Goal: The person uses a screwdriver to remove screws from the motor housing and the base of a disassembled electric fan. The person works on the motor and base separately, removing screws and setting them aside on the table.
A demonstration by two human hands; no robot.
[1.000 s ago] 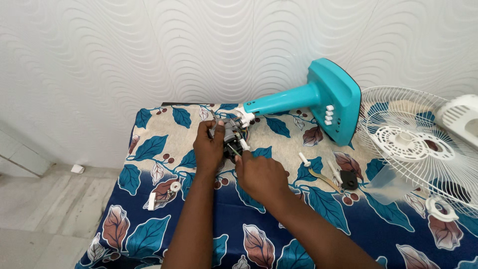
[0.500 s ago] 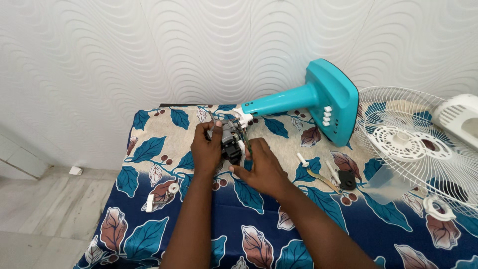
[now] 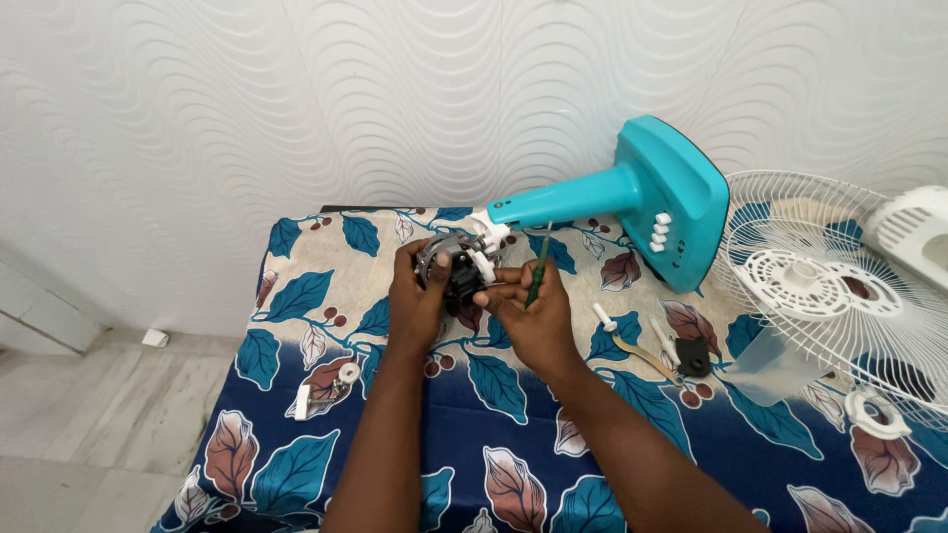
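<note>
My left hand (image 3: 417, 296) grips a small fan motor (image 3: 456, 265), a round metal and black unit at the end of the turquoise fan stand (image 3: 632, 192). My right hand (image 3: 528, 314) holds a thin green-handled screwdriver (image 3: 536, 278) upright, its fingers also touching the motor's white plastic part. Both hands meet over the leaf-patterned cloth (image 3: 494, 395) near the table's far side. The stand lies on its side, its base with white buttons pointing right.
A white wire fan grille (image 3: 839, 286) lies at the right with a white hub part (image 3: 879, 415) near it. Small parts lie on the cloth: a white peg (image 3: 604, 317), a black piece (image 3: 693, 357), a metal bracket with a white knob (image 3: 326, 387). Textured white wall behind.
Both hands have lifted the motor slightly and shifted; my right hand now holds the screwdriver upright beside the motor. The view has moved a little closer.
</note>
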